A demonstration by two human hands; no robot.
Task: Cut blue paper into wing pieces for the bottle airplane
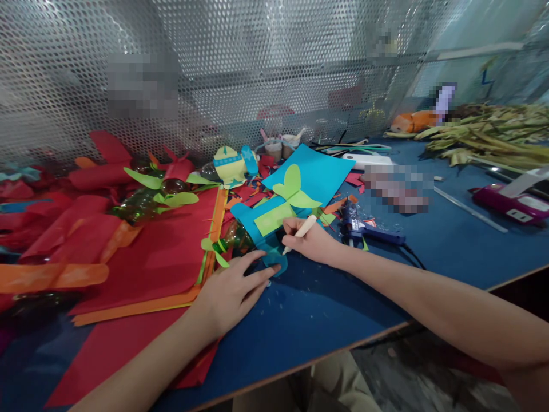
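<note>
My right hand point(306, 236) gripping one pen point(306, 226), left hand point(229, 283) spread on the plane point(272, 220)'s wing point(278, 263), one glue gun point(371, 230) right of the plane, two cups point(273, 150) behind it.

No words, brands or numbers can be read. Only star signs can be made out: pale stars are borne by the orange paper strip point(45, 278) at the left, and a light star is shown on the blue end of the yellow paper toy point(226, 167). Small marks are carried by the purple tool point(493, 200) – too small to be deciphered.
</note>
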